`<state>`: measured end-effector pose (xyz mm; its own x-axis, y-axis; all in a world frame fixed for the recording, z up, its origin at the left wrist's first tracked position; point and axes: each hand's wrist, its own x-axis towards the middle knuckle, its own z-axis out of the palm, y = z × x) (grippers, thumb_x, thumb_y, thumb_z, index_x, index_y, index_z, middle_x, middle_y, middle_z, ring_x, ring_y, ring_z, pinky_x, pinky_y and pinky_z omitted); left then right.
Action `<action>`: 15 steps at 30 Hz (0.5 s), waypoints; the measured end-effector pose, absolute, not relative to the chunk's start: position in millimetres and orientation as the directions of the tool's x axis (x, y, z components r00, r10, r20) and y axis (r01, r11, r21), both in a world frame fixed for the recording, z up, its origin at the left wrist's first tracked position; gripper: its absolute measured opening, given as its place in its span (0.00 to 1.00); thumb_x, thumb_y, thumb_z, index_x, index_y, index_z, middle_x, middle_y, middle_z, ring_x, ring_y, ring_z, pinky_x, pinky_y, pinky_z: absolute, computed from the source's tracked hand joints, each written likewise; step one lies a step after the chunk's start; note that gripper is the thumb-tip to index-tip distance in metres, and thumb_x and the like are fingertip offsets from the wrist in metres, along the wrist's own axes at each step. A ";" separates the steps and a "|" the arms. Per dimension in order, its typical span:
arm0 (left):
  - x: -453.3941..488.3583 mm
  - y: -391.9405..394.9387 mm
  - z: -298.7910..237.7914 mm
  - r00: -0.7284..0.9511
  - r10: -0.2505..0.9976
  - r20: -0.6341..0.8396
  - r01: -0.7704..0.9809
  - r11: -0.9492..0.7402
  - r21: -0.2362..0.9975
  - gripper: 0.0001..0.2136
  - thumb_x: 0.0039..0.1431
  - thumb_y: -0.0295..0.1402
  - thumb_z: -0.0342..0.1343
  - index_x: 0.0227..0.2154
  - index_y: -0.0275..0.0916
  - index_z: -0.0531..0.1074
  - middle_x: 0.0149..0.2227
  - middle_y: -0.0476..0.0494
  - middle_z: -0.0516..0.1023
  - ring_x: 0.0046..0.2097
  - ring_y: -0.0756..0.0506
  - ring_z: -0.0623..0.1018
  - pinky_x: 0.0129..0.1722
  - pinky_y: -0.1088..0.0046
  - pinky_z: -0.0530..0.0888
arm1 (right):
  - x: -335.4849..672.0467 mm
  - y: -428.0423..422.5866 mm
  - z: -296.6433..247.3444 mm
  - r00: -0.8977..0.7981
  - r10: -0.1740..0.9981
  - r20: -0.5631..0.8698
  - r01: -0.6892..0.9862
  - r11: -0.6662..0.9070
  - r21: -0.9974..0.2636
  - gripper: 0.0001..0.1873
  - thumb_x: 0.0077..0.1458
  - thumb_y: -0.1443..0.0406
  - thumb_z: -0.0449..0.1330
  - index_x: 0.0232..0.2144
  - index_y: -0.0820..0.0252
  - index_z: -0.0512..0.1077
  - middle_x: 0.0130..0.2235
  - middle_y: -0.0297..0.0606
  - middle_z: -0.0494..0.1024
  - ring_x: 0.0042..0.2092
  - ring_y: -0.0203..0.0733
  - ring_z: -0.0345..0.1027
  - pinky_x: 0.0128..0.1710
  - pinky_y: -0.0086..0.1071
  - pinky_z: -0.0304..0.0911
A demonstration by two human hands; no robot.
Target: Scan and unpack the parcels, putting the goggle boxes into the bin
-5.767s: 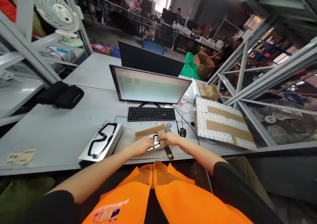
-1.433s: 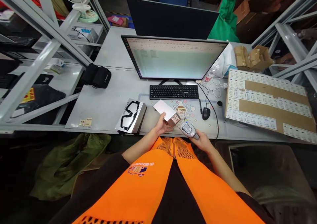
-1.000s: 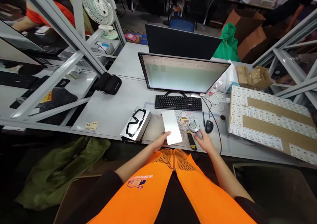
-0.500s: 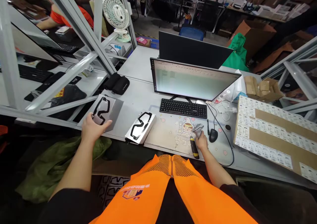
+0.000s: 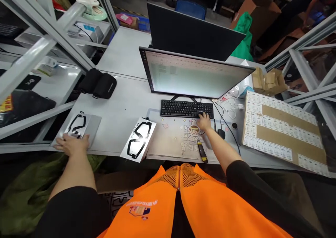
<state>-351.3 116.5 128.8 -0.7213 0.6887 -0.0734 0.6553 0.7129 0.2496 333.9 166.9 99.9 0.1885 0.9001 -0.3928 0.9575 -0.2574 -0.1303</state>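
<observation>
My left hand (image 5: 74, 145) spans the near end of a white-and-grey box (image 5: 91, 126) with a black goggle-shaped outline on top, thumb on one side and fingers on the other. A second white box (image 5: 139, 140) with a similar black outline lies to its right, touched by neither hand. My right hand (image 5: 204, 122) is at the lower right edge of the black keyboard (image 5: 183, 108), fingers extended over the keys, holding nothing. A grey handheld scanner (image 5: 207, 141) lies partly hidden beside my right forearm. Close by is a black-and-yellow utility knife (image 5: 202, 152).
A lit monitor (image 5: 194, 76) stands behind the keyboard. Black pouches (image 5: 98, 83) sit at the back left near the metal frame (image 5: 65, 38). On the right are a mouse (image 5: 221, 134), a cable and a cardboard sheet (image 5: 283, 133) covered with labels.
My right hand has let go of the scanner and moved forward to the keyboard. The scanner now lies on the desk. My left hand stays on its box; the view has shifted.
</observation>
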 end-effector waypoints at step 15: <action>-94.5 -5.6 204.7 -0.294 0.938 -0.186 0.894 0.338 0.294 0.48 0.61 0.46 0.67 0.78 0.36 0.52 0.73 0.20 0.62 0.69 0.20 0.67 0.64 0.39 0.72 | 360.8 55.3 93.2 0.356 0.914 -0.195 0.870 -0.401 -0.288 0.35 0.66 0.58 0.55 0.70 0.68 0.67 0.73 0.60 0.66 0.73 0.63 0.62 0.72 0.53 0.59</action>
